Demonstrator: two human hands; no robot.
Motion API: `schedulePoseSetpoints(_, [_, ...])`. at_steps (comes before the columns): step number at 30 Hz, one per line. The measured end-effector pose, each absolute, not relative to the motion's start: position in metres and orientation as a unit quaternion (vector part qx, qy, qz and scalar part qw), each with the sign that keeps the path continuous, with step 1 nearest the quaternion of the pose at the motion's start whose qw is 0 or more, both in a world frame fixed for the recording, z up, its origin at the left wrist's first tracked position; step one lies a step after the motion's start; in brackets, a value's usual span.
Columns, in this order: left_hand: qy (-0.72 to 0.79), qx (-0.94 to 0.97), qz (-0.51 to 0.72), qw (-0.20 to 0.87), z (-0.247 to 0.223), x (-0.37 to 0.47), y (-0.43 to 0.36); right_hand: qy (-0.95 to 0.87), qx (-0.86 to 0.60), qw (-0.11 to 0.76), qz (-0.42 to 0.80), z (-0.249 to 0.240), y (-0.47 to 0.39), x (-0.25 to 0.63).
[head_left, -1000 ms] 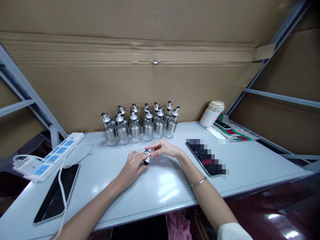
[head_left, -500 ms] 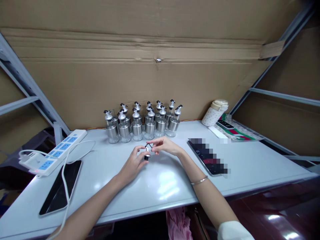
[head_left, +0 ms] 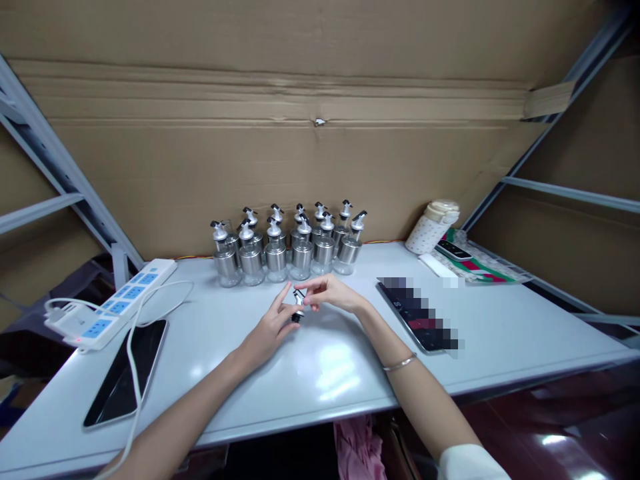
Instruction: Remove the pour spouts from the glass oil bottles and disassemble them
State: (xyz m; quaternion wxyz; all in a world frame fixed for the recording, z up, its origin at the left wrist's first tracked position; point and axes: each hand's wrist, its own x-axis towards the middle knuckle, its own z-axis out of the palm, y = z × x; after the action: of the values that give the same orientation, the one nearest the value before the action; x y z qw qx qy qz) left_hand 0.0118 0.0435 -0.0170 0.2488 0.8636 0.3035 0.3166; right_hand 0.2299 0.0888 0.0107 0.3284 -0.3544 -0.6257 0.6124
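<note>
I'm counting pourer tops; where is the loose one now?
In the head view, the loose pourer top is slightly left of and below centre, between the left hand and right hand, in front of the bottles.

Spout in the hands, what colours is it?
The spout is silvery and black, best in the head view.

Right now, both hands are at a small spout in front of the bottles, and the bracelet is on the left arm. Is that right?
Not quite: the head view shows the bracelet on the right arm. The rest stands: the left hand and right hand are at a small spout in front of the bottles.
</note>
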Motion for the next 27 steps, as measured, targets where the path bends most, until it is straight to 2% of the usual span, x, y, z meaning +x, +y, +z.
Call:
schedulePoseSetpoints(14, [0.315,0.870,0.317,0.209,-0.011,0.013,0.034,-0.603,-0.311,0.327,0.658,0.012,0.086,0.230])
schedulePoseSetpoints(27, [0.282,0.872,0.370,0.152,-0.019,0.010,0.036,-0.570,-0.308,0.335,0.684,0.003,0.087,0.223])
